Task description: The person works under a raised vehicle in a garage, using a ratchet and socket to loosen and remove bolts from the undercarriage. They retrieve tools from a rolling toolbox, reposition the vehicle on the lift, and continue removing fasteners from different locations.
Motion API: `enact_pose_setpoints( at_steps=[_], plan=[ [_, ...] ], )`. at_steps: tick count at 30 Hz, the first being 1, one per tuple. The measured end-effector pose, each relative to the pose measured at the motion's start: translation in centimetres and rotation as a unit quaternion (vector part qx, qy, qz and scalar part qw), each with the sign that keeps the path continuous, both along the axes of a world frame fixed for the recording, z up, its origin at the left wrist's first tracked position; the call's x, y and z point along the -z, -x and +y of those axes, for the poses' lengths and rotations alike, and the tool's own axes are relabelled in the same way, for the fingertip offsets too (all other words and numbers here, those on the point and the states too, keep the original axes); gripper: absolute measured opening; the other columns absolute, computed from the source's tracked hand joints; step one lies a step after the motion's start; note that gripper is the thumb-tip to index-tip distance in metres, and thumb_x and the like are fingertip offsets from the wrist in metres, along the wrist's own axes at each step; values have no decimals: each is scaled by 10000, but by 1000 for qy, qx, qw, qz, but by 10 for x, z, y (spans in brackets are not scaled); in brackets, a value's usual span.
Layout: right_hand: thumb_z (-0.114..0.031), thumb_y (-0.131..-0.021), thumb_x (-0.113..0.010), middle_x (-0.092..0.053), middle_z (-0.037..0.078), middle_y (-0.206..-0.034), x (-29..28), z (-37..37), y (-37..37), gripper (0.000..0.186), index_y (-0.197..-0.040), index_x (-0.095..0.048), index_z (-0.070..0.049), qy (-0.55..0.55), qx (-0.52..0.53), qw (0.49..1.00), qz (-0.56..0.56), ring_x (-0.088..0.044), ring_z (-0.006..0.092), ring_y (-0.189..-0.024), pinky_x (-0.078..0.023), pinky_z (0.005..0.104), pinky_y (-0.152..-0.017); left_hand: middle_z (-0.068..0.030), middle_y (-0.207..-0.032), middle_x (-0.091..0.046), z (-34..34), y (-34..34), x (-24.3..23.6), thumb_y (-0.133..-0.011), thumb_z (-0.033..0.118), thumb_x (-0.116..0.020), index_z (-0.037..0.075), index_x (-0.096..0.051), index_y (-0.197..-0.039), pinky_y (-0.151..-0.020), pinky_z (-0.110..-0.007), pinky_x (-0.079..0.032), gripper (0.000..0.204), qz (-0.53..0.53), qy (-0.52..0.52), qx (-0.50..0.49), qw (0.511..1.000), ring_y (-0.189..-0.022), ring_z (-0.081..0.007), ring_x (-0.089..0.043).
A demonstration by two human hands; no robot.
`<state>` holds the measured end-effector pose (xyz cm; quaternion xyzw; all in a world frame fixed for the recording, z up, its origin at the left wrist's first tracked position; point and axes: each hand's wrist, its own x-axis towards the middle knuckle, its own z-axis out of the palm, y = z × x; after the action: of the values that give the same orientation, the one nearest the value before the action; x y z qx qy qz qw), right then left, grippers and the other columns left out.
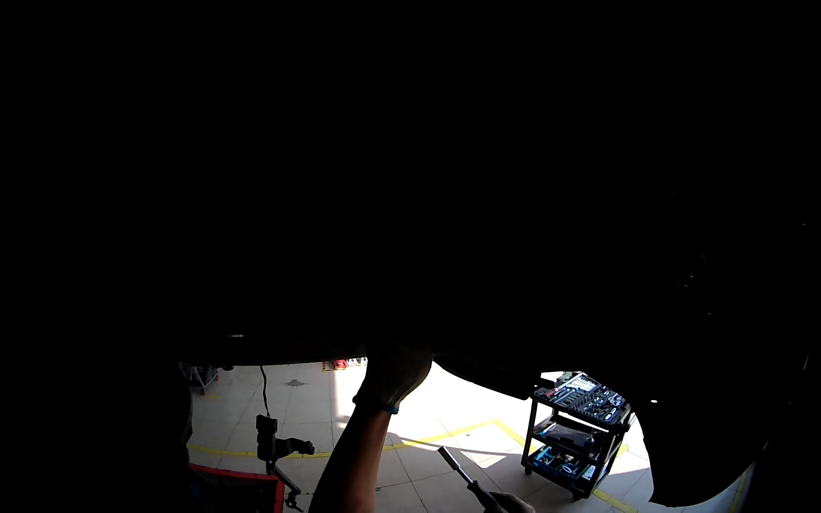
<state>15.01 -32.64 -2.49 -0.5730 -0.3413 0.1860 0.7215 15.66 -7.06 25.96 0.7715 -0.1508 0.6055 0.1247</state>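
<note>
Most of the view is black: a large dark underside (410, 188) hangs overhead and shows no detail. My left hand (395, 372) is raised against its lower edge, seen only as a silhouette, with a blue band on the wrist. Whether its fingers hold anything is hidden in the dark. At the bottom edge my right hand (510, 504) grips the handle of a slim rod-shaped hand tool (459, 469), whose tip points up and to the left.
A black three-shelf tool cart (578, 427) loaded with sockets and tools stands on the sunlit tiled floor at the right. A black device on a stand (274, 446) and a red-edged object (244, 475) sit at the lower left. Yellow lines (466, 427) cross the floor.
</note>
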Motion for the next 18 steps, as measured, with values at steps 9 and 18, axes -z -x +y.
enact_pose_setpoints(
  at_steps=[9,18],
  plan=[
    [-405,-1077,-510,-526,-3,-839,-29,-42,30,511,-1519,-524,-149,3,40,998,-52,-436,50,-573,-365,192,-518,-153,-1052,-660,-46,21,-27,-1078,198,-517,31,-565,-1355,-847,-420,-569,326,-32,-48,-87,995,-1009,-270,-664],
    [-435,-1083,-496,-535,-6,-857,-34,-58,29,518,-1510,-534,-145,16,32,999,-23,-443,53,-587,-378,195,-525,-111,-995,-660,-61,20,-33,-1032,78,-549,63,-556,-1410,-745,-359,-537,378,-19,6,12,1000,-832,-205,-630]
  ],
)
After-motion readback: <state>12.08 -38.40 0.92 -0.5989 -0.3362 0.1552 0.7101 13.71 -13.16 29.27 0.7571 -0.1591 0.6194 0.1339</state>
